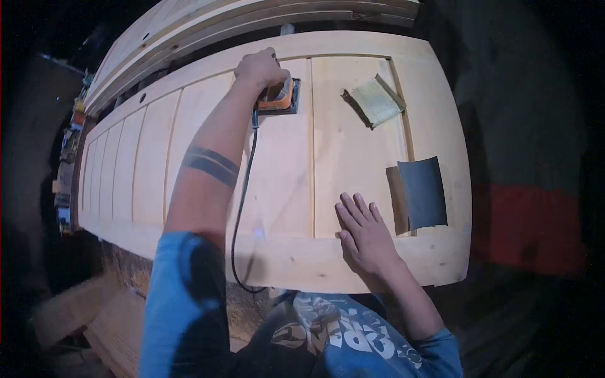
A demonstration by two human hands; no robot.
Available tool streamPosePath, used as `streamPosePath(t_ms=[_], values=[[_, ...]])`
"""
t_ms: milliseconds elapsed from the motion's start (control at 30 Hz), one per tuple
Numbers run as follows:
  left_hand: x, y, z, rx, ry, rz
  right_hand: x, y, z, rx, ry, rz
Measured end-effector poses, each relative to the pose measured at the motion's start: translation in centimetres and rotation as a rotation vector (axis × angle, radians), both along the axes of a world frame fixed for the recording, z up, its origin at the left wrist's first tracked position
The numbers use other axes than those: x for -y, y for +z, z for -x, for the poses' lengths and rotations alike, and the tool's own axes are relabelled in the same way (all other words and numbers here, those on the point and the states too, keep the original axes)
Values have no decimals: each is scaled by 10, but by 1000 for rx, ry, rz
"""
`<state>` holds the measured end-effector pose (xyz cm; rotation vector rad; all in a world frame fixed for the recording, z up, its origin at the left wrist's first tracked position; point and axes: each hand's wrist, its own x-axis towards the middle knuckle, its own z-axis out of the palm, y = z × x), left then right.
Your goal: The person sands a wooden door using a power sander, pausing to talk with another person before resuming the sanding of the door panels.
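My left hand [259, 68] grips an orange and black power sander [278, 96], whose pad rests on a pale wooden panelled door [277, 157] near its far edge. A black cord [243, 201] runs from the sander down to the door's near edge. My right hand [367, 240] lies palm down with fingers spread on the near part of the door, holding nothing. Right of it is a dark, curled sheet of sandpaper [423, 194]. Farther back lies a worn, pale yellowish-green folded sheet [375, 103], near a panel groove.
More pale wooden doors or boards [208, 28] are stacked beyond the far edge. Wooden planks [116, 315] lie low at the lower left. Several small items [65, 164] sit at the far left. A red patch [529, 230] shows on the dark floor at right.
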<state>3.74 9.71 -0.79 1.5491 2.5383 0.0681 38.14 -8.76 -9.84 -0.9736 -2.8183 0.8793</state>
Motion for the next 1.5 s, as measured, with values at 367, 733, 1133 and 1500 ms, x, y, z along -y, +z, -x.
streamPosePath(t_ms=[367, 733, 1133, 1500], values=[[211, 19, -73, 28, -30, 26, -50, -45, 82, -131, -62, -278], [328, 21, 105, -111, 282, -1, -96, -33, 196, 14, 105, -325], [188, -19, 248, -139, 139, -25, -124, -49, 246, 31, -112, -449], [164, -5, 217, -80, 55, 20, -121, -42, 242, 60, -151, -426]])
